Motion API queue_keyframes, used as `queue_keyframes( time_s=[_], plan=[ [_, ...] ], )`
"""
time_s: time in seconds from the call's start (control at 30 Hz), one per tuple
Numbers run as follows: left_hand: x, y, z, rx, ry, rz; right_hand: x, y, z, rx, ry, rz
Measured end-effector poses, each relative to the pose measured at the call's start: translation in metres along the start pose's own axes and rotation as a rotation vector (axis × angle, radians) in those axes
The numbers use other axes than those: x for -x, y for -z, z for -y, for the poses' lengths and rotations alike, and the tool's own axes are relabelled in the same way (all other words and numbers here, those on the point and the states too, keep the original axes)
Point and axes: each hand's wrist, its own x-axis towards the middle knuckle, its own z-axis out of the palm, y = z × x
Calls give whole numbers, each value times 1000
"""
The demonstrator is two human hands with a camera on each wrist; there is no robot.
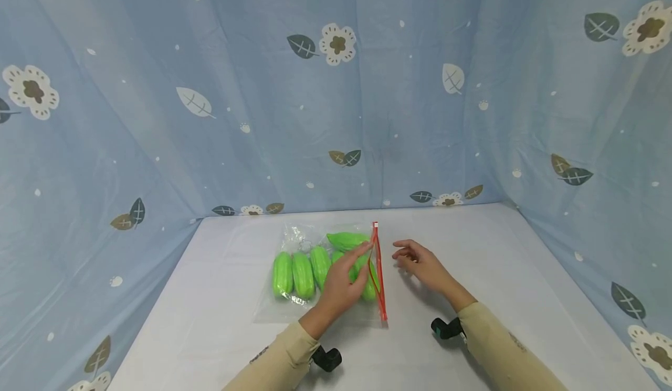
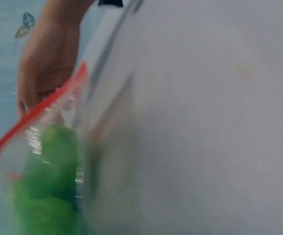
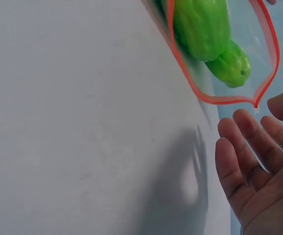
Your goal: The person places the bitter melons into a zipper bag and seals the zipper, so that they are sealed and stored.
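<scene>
A clear zip bag [image 1: 268, 309] with a red zip edge [image 1: 382, 292] lies on the table, holding several bright green, ribbed gourds [image 1: 303, 275] that look like bitter melons. Its mouth faces right and gapes, with the gourds [image 3: 205, 29] showing inside in the right wrist view. Over the bag's right part is my left hand [image 1: 341, 283], fingers extended and fingertips at the red edge, thumb apart. Just right of the mouth, my right hand [image 1: 427, 268] hovers with loosely bent fingers, holding nothing. The left wrist view is blurred and shows the right hand [image 2: 48, 63] beyond the red edge.
The white table [image 1: 220, 274] is bounded by blue patterned cloth [image 1: 394, 117] at the back and both sides. Black wrist devices [image 1: 326, 359] sit under both forearms, close above the tabletop.
</scene>
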Motion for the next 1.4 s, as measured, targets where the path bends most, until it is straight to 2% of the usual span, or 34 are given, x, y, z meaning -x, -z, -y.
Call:
queue_keyframes(
  time_s=[0.1, 0.3, 0.43, 0.63, 0.77, 0.97, 1.13, 1.27, 1.4],
  plan=[
    [-9, 11, -7, 7, 36, 8, -5, 1, 2, 4, -21, -8],
    [-34, 40, -12, -93, 218, 169, -16, 0, 8, 38, -55, -34],
    [-49, 53, 0, -148, 319, 234, -25, -2, 10, 55, -63, -44],
    [-66, 65, 22, -249, 406, 326, -42, -9, 13, 45, -76, -57],
    [-83, 63, 30, -301, 424, 378, -52, -11, 16, 27, -101, -71],
    [-104, 48, 44, -311, 430, 430, -64, -14, 18, -72, -116, -120],
    [-108, 34, 59, -289, 459, 456, -73, -20, 18, -125, -147, -133],
    [-107, 24, 67, -268, 461, 448, -79, -25, 16, -164, -165, -159],
    [-108, 17, 71, -263, 428, 445, -82, -27, 14, -203, -157, -184]
  ],
)
